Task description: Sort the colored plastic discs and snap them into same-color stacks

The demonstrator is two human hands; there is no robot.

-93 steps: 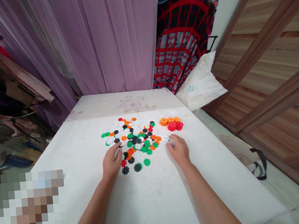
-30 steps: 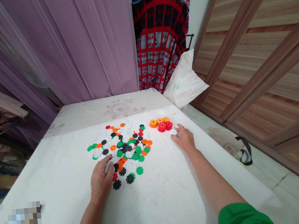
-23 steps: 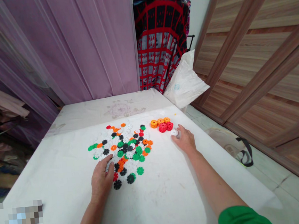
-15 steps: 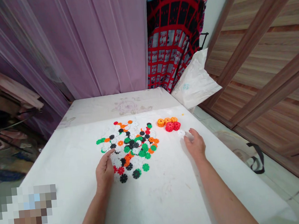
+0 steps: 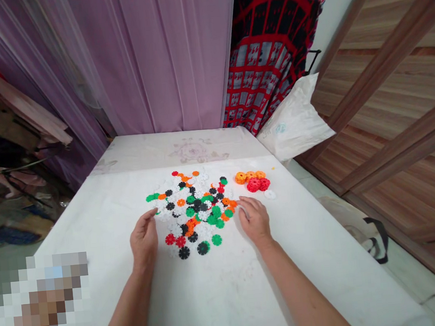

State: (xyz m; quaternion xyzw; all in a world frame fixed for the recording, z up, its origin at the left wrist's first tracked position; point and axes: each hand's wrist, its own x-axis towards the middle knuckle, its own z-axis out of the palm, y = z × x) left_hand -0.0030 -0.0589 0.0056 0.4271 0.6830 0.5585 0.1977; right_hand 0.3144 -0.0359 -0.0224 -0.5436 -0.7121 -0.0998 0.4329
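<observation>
A loose pile of notched plastic discs [image 5: 197,205] in white, black, green, orange and red lies on the white-covered table. At the pile's left edge is my left hand [image 5: 144,238], its fingers stretched forward and nothing visible in them. My right hand [image 5: 255,219] is at the right edge, thumb and fingers apart, fingertips close to some orange discs [image 5: 229,202]; whether they touch is unclear. Beyond it stand yellow-orange disc stacks [image 5: 249,176] and red disc stacks [image 5: 258,184]. A white disc [image 5: 270,194] lies just in front of the red ones.
The table [image 5: 221,294] has a pale flowered cloth at its far end. A white plastic bag [image 5: 293,121] hangs by the far right corner, with wooden cabinet doors [image 5: 400,116] beyond. A purple curtain [image 5: 178,60] closes off the back. Clothes [image 5: 18,109] hang at left.
My right hand has moved left from beside the white disc to the pile's right edge. My left hand has drawn slightly left, away from the pile. The camera view has shifted a little.
</observation>
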